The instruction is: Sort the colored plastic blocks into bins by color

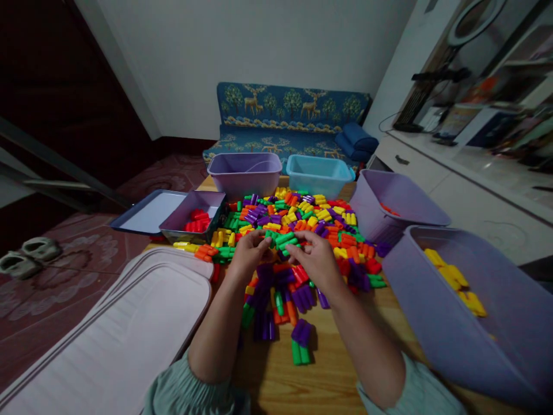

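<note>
Above the table [337,346], left hand [250,251] and right hand [317,256] grip ridged green, seemingly plastic blocks [285,239].

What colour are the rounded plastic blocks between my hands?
Green plastic blocks, best in head view.

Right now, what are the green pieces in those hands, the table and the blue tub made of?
The green pieces: probably hard plastic, slightly shiny; they look molded and evenly colored.
The table: wood, or something printed like it, smooth; grain-like streaks show.
The blue tub: likely plastic, softly glossy; its walls look thin, with a molded rim.
</note>
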The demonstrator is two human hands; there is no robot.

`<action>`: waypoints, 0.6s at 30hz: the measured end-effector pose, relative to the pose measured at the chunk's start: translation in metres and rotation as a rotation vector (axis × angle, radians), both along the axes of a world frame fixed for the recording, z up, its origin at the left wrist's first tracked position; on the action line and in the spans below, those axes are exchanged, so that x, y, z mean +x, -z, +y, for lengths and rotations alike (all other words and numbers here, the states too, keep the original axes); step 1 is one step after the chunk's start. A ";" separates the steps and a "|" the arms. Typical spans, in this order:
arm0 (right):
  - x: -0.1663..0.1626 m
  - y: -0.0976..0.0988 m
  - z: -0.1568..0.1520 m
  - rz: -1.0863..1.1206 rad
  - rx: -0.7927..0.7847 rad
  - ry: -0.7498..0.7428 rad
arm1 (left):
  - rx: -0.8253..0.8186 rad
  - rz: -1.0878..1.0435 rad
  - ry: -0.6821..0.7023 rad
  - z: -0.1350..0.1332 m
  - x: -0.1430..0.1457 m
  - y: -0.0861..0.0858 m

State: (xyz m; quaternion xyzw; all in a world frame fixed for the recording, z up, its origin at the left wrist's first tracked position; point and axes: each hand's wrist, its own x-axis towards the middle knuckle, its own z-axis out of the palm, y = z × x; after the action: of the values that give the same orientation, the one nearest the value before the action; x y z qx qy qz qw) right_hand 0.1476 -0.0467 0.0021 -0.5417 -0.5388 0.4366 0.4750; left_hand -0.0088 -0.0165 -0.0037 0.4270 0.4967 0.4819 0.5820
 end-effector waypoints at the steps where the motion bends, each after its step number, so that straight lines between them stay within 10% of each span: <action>1: -0.005 0.004 0.005 0.059 0.013 0.018 | -0.008 -0.008 0.008 0.000 0.000 -0.001; 18: -0.006 0.040 0.011 0.073 0.016 0.011 | 0.188 0.169 0.246 -0.002 0.005 0.019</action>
State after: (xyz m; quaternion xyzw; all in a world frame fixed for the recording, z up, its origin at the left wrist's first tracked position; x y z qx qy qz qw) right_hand 0.1412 -0.0358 -0.0380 -0.5247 -0.5218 0.4492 0.5007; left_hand -0.0035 -0.0180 -0.0222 0.5761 0.4407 0.4136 0.5503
